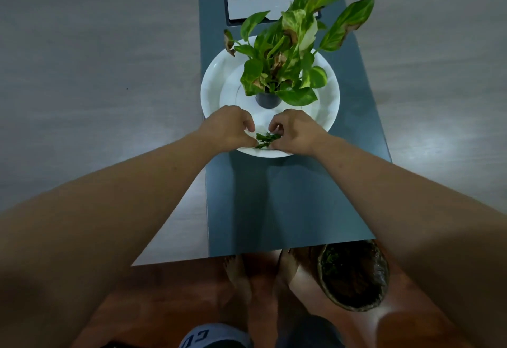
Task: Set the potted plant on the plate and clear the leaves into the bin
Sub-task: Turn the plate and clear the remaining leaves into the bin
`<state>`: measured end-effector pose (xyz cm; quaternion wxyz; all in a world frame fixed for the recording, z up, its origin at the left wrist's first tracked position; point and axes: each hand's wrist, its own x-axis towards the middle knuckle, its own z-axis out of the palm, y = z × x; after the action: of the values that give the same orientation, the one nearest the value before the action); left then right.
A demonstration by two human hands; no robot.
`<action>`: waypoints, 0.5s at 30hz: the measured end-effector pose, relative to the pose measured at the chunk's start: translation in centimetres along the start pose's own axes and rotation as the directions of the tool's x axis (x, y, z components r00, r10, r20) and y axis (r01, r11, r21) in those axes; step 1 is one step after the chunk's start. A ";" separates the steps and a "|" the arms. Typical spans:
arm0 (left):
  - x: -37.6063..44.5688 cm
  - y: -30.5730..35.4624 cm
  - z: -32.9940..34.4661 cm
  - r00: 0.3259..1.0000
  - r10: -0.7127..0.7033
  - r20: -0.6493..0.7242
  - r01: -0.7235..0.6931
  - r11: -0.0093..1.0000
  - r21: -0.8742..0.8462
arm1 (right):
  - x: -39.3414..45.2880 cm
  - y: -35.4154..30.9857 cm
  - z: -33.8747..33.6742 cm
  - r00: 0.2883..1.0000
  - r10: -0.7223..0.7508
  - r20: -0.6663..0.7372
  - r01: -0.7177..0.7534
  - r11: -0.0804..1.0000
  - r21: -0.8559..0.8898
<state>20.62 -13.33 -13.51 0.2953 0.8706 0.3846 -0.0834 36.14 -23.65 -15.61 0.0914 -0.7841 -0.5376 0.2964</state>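
Note:
The potted plant (285, 56), green and cream leaves with brown edges in a small dark pot, stands upright on the white plate (216, 84). A small heap of loose green leaves (267, 139) lies on the plate's near rim. My left hand (227, 128) and my right hand (297, 131) rest on the rim on either side of the heap, fingers curled inward and pinching at the leaves. The bin (354, 276), lined with a dark bag and holding some green bits, stands on the floor below the table's near right edge.
The plate sits on a dark blue-grey strip (288, 199) running down the middle of a grey table (96, 73). A rectangular cable hatch (258, 7) lies behind the plant. My bare feet (247, 279) stand on the wooden floor beside the bin.

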 end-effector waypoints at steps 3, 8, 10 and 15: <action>0.5 0.7 -0.1 1.000 -0.006 0.017 0.004 0.995 0.095 | 0.0 -0.2 0.5 0.998 -0.041 -0.037 0.041 0.999 -0.007; 0.9 1.8 0.5 1.000 0.005 0.019 -0.008 0.989 0.145 | -0.2 -0.5 0.2 0.997 -0.069 -0.031 0.070 0.997 0.034; 0.9 1.9 0.6 1.000 -0.019 0.025 0.016 0.994 0.112 | -0.1 -0.4 0.0 0.999 -0.033 -0.030 0.035 0.996 0.085; 1.0 1.5 0.5 0.999 -0.026 0.021 0.026 0.999 0.034 | 0.2 -0.4 -0.2 0.994 0.096 -0.045 -0.084 0.974 0.213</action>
<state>22.43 -13.77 -13.68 0.2836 0.8694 0.3912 -0.1033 35.95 -23.26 -15.36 0.1749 -0.8013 -0.4645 0.3339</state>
